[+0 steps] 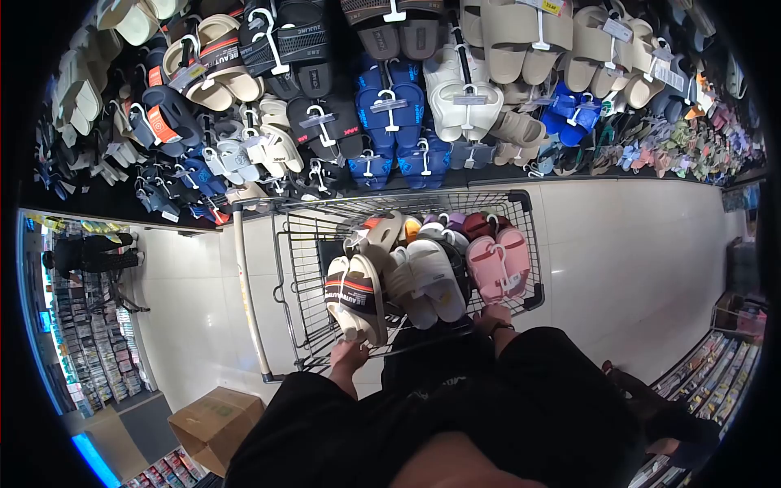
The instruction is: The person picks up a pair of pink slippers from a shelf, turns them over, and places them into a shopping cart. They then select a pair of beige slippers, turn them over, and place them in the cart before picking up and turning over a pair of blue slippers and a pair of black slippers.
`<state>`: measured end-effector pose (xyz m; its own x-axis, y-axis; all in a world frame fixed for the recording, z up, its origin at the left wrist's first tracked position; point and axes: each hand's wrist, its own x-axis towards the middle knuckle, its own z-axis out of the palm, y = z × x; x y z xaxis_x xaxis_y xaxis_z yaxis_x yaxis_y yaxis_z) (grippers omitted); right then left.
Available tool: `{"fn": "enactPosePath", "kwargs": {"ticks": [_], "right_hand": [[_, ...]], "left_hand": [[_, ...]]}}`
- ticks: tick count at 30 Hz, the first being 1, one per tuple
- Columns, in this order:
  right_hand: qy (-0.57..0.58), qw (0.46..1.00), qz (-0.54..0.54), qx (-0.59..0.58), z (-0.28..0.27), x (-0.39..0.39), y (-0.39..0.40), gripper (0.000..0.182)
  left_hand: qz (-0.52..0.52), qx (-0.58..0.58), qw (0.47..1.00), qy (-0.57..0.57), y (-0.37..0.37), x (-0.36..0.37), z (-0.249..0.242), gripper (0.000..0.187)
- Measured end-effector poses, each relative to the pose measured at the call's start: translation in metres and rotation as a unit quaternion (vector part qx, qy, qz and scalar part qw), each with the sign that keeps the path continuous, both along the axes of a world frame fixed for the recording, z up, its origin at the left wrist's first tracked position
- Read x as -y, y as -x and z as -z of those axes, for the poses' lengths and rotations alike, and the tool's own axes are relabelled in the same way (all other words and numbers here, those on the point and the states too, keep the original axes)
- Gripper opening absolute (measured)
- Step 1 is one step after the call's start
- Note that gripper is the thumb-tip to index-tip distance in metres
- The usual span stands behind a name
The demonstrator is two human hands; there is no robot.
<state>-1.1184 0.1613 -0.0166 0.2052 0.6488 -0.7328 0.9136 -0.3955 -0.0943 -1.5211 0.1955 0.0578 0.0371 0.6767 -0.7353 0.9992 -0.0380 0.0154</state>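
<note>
A black wire shopping cart (pixel 291 313) stands before me, loaded with several pairs of slippers. Closed around its near rim is my left hand (pixel 348 355), just below a cream pair with a black, red-striped strap (pixel 356 301). My right hand (pixel 493 317), with a dark band at the wrist, also grips the near rim, below pink slippers (pixel 498 264). Between the hands lie white slides (pixel 435 281). Behind them are beige slippers (pixel 384 233) and dark red slippers (pixel 486 224). Some of the pile is hidden underneath.
Hanging slippers fill the rack ahead, including a navy pair (pixel 390 114) and a white pair (pixel 465 98). A cardboard box (pixel 218 424) sits on the floor at lower left. One person (pixel 96 254) stands far left; another (pixel 679 431) is at lower right by shelves (pixel 716 370).
</note>
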Motion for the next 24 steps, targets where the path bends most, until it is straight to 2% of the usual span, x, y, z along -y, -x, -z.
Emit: {"fn": "enactPosePath", "kwargs": {"ticks": [3, 7, 11, 14, 16, 21, 22, 24], "right_hand": [[0.009, 1.000, -0.003, -0.004, 0.003, -0.001, 0.004, 0.046], [0.049, 0.998, 0.004, -0.034, 0.006, -0.006, 0.004, 0.045], [0.030, 0.999, -0.006, -0.040, 0.020, 0.002, -0.003, 0.042], [-0.012, 0.999, -0.001, -0.044, 0.028, 0.002, -0.008, 0.041], [-0.024, 0.999, 0.000, -0.040, 0.029, 0.004, -0.013, 0.039], [0.007, 0.999, -0.021, -0.032, 0.032, -0.001, -0.035, 0.037], [0.014, 0.999, -0.025, -0.031, 0.032, -0.001, -0.039, 0.037], [0.009, 0.999, -0.025, -0.037, 0.030, 0.001, -0.046, 0.038]], "left_hand": [[0.015, 0.016, 0.999, -0.047, 0.003, 0.000, 0.002, 0.036], [-0.013, -0.045, 0.998, 0.042, -0.004, -0.010, -0.002, 0.040], [-0.030, -0.027, 0.998, 0.044, 0.000, -0.007, 0.010, 0.039], [-0.005, -0.024, 0.998, 0.054, 0.005, -0.004, 0.029, 0.038], [0.008, -0.006, 0.998, 0.070, -0.001, -0.007, 0.025, 0.037], [0.055, 0.032, 0.990, 0.126, -0.016, -0.018, 0.027, 0.037], [0.087, 0.099, 0.990, 0.059, -0.018, -0.017, 0.025, 0.042], [0.076, 0.095, 0.991, 0.054, -0.026, -0.018, 0.026, 0.042]]}}
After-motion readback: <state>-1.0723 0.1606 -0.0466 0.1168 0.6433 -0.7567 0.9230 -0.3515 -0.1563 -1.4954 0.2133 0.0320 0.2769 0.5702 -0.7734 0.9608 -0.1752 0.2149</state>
